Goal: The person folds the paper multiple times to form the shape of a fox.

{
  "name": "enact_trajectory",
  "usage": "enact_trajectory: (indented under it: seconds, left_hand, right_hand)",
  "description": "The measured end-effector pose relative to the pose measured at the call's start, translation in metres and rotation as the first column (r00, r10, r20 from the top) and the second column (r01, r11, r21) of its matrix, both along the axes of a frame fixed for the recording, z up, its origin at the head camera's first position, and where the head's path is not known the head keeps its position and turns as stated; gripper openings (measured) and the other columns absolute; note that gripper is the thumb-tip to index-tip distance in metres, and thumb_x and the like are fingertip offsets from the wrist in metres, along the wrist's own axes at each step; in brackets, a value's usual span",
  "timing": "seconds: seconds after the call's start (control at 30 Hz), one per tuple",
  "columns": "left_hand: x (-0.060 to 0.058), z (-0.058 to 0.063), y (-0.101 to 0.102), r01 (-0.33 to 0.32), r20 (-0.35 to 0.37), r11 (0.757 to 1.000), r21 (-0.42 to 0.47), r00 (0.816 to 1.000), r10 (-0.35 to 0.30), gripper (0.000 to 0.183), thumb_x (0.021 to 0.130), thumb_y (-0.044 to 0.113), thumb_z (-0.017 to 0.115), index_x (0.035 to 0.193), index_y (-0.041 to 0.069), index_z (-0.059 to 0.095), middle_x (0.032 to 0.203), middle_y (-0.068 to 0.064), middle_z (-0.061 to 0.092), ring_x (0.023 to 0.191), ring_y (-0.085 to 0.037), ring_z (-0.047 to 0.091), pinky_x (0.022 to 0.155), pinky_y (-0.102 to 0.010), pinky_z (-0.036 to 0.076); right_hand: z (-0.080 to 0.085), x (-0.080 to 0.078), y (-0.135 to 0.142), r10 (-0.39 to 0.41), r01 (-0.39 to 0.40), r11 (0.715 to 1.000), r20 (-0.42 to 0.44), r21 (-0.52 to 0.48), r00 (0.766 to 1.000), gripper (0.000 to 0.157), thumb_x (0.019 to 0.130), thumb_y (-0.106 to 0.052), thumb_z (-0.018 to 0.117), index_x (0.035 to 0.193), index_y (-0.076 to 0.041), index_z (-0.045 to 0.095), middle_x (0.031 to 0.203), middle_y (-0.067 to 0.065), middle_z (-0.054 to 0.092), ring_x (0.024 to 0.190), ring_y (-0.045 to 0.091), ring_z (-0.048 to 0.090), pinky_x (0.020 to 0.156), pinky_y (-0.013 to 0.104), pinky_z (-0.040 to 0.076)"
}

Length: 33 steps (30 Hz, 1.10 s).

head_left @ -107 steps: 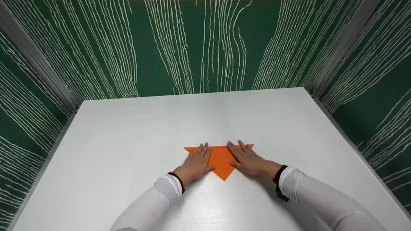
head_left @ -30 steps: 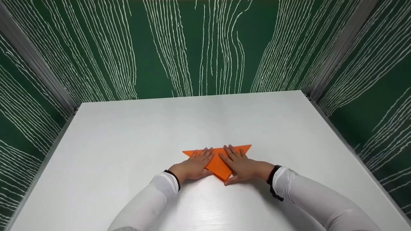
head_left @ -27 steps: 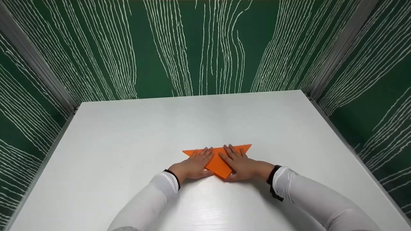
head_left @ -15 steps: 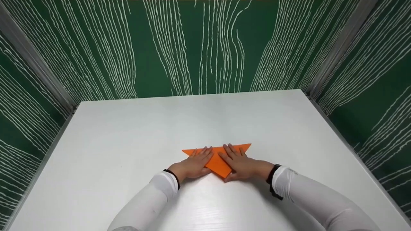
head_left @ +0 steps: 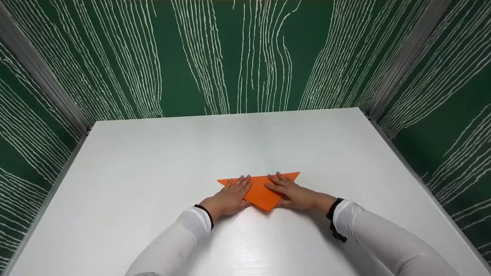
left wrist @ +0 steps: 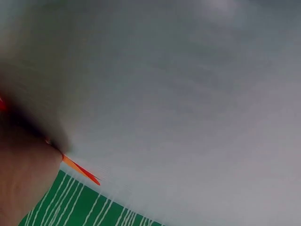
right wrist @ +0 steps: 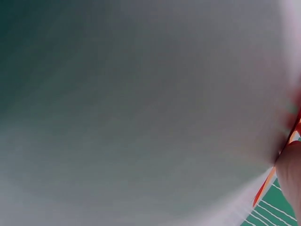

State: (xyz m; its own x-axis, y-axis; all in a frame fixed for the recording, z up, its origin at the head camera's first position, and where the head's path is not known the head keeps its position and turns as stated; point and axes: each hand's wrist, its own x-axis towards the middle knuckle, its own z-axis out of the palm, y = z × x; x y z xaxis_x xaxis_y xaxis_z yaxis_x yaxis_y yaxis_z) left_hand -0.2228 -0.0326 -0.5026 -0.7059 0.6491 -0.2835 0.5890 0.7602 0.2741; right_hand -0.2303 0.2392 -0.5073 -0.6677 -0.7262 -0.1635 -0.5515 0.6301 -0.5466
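Observation:
A sheet of orange paper (head_left: 262, 191), folded into a triangle, lies with its long edge away from me and its point towards me. My left hand (head_left: 232, 195) rests on its left part, fingers extended, thumb along the lower left edge. On the right part lies my right hand (head_left: 297, 194), fingers spread over the paper, thumb at the lower right edge. The paper's near end looks slightly raised, with a small tip beneath. In the left wrist view, a paper corner (left wrist: 82, 170) sticks out past the hand; the right wrist view shows the other corner (right wrist: 263, 190).
The white table (head_left: 153, 153) reaches back to a green wall (head_left: 245, 57) with wavy pale lines. Similar green panels stand at the left (head_left: 23, 153) and right (head_left: 448, 145), with grey metal posts (head_left: 408, 57) at the corners.
My right hand has shifted slightly right, its thumb moving from near the paper's tip to the right edge. My left hand has drawn slightly left. Since the earliest frame, the near end has risen.

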Motion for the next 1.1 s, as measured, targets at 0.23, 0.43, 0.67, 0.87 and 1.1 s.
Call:
enact_trajectory:
  seconds: [0.23,0.43,0.67,0.87,1.1]
  left_hand:
    - [-0.002,-0.002,-0.007,-0.070,0.055,0.984,0.164,0.997,0.062,0.061,0.103,0.037,0.044,0.154,0.009,0.025,0.163,-0.005,0.016,0.151,-0.021,0.012,0.121,-0.042,0.011]
    - [-0.005,0.002,-0.009,-0.217,0.193,0.937,0.275,0.967,0.167,0.061,0.101,0.040,0.047,0.153,0.014,0.028,0.161,-0.008,0.021,0.149,-0.027,0.016,0.120,-0.042,0.017]
    - [-0.003,0.005,-0.006,-0.271,0.182,0.925,0.266,0.956,0.228,0.064,0.102,0.045,0.041,0.154,0.013,0.025,0.159,-0.014,0.026,0.146,-0.035,0.024,0.117,-0.045,0.024]
    - [0.000,0.005,-0.001,-0.262,0.078,0.919,0.294,0.965,0.250,0.054,0.104,0.038,0.038,0.147,0.005,0.037,0.148,-0.016,0.045,0.137,-0.033,0.042,0.113,-0.045,0.033]
    - [0.000,0.001,0.010,-0.298,0.016,0.909,0.290,0.952,0.307,0.048,0.102,0.028,0.047,0.144,0.004,0.041,0.140,-0.012,0.054,0.131,-0.028,0.050,0.110,-0.040,0.038]
  right_hand:
    - [-0.004,-0.002,0.007,-0.061,0.064,0.996,0.043,-0.067,0.997,0.064,0.093,-0.037,0.062,0.148,-0.011,0.041,0.161,0.011,0.021,0.149,0.040,0.008,0.115,0.060,0.018]
    - [-0.001,-0.006,0.010,-0.132,0.149,0.977,0.118,-0.151,0.984,0.050,0.097,-0.038,0.057,0.139,-0.012,0.052,0.158,0.009,0.029,0.148,0.038,0.013,0.115,0.058,0.020]
    - [0.001,-0.007,0.005,-0.196,0.205,0.970,0.077,-0.133,0.978,0.052,0.102,-0.041,0.044,0.144,-0.011,0.046,0.155,0.014,0.034,0.146,0.036,0.023,0.114,0.055,0.024]
    - [0.004,-0.010,-0.005,-0.262,0.261,0.952,0.014,-0.157,0.965,0.042,0.103,-0.038,0.043,0.113,-0.003,0.063,0.128,0.022,0.060,0.139,0.038,0.037,0.113,0.054,0.029]
    - [0.002,-0.008,-0.016,-0.330,0.319,0.942,-0.127,-0.104,0.935,0.036,0.100,-0.027,0.054,0.126,-0.003,0.059,0.122,0.015,0.064,0.125,0.034,0.052,0.104,0.049,0.041]
